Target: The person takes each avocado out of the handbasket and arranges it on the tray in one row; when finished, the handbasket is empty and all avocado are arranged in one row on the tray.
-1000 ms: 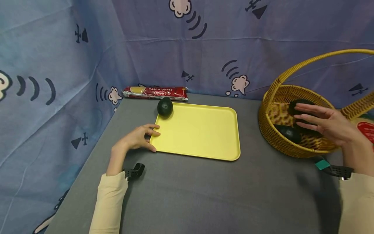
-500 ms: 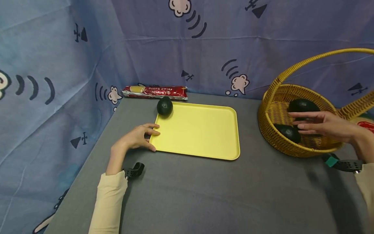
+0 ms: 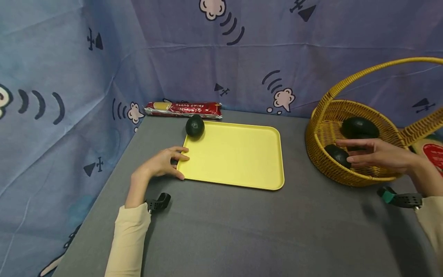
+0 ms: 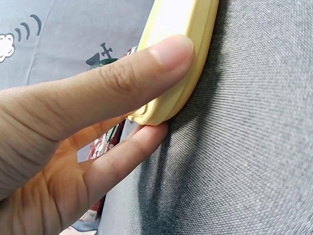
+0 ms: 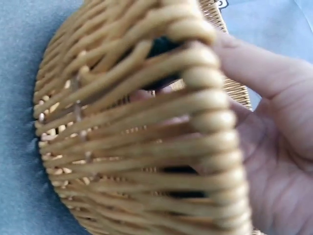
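Note:
A yellow tray (image 3: 235,154) lies on the grey table, its left edge pinched by my left hand (image 3: 162,163). In the left wrist view the thumb (image 4: 146,73) lies over the tray's corner and a finger touches its outer side. A dark green avocado (image 3: 195,126) sits on the tray's far left corner. My right hand (image 3: 384,154) reaches into a wicker basket (image 3: 318,154), thumb and fingers around the right end of a second avocado (image 3: 336,154). Behind it lies another avocado (image 3: 360,127). The right wrist view shows the fingers partly hidden behind the basket's weave.
A red pasta packet (image 3: 183,109) lies behind the tray, along the patterned cloth wall (image 3: 249,57). The basket's tall handle (image 3: 373,69) arches over the right side. Beyond the basket at the right edge is a beige package with a red patch (image 3: 434,154).
My right hand has come down into the basket and moved left onto the near avocado, which has turned and shifted slightly. The left hand and the tray have stayed put.

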A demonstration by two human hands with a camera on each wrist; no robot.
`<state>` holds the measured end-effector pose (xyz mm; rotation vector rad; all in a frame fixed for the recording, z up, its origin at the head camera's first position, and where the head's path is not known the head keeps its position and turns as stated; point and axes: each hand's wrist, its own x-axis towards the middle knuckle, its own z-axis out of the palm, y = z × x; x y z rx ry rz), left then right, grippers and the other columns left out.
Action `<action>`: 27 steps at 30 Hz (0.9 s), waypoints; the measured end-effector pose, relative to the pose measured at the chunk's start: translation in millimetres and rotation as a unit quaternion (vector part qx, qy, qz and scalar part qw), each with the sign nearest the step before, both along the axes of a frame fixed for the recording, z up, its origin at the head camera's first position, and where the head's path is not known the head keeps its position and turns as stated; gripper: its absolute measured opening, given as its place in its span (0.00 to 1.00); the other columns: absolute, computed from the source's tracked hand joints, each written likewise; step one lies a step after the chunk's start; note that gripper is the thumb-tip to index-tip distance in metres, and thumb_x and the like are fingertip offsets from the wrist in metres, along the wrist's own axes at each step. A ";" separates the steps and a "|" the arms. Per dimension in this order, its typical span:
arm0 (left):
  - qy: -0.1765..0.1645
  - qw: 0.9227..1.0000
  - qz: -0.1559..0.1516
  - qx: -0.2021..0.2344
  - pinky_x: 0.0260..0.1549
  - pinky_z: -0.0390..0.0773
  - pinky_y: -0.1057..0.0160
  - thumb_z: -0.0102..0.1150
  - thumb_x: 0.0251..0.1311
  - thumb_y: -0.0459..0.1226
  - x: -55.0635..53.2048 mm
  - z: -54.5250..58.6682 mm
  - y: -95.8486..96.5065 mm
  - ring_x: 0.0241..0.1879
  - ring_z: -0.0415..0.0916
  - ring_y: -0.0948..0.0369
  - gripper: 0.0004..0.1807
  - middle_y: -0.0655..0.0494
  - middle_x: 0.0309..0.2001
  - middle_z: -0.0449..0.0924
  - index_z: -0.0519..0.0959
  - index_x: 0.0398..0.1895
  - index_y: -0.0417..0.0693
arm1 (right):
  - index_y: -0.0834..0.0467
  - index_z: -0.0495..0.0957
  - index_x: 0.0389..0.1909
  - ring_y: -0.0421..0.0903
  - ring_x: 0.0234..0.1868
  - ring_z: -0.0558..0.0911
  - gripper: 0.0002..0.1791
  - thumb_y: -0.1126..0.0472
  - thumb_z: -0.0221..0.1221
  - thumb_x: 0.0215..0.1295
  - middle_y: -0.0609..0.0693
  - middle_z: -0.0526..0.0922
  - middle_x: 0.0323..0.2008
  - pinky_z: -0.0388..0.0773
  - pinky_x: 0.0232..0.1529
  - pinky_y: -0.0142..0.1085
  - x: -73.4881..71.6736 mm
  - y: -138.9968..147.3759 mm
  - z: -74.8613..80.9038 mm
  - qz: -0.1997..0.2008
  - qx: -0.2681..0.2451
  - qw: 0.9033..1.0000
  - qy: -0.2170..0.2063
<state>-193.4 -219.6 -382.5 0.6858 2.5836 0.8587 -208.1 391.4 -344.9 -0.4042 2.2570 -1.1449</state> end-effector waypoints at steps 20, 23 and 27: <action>0.000 1.000 0.002 0.011 0.61 0.64 0.47 0.77 0.41 0.34 1.1 -1.6 -0.8 0.67 0.57 0.43 0.35 0.40 0.67 0.64 0.76 0.56 0.31 | 0.44 0.43 0.77 0.47 0.74 0.34 0.35 0.66 0.44 0.75 0.47 0.28 0.75 0.76 0.50 0.31 -2.4 3.7 -12.3 -0.055 -0.079 0.981 -0.167; 0.001 1.000 0.002 0.009 0.62 0.63 0.46 0.77 0.42 0.35 0.9 -2.0 -0.2 0.68 0.56 0.43 0.35 0.41 0.67 0.64 0.76 0.56 0.31 | 0.44 0.41 0.77 0.59 0.71 0.22 0.36 0.67 0.44 0.75 0.55 0.17 0.73 0.76 0.49 0.31 -3.7 2.0 -9.7 -0.059 -0.088 0.976 -0.191; 0.002 1.000 0.004 0.007 0.62 0.62 0.46 0.77 0.42 0.35 0.7 -1.5 -0.1 0.68 0.56 0.43 0.35 0.41 0.67 0.64 0.76 0.56 0.31 | 0.43 0.39 0.77 0.60 0.69 0.19 0.37 0.67 0.44 0.75 0.55 0.12 0.70 0.76 0.50 0.32 -6.2 0.2 -5.4 -0.053 -0.092 0.972 -0.212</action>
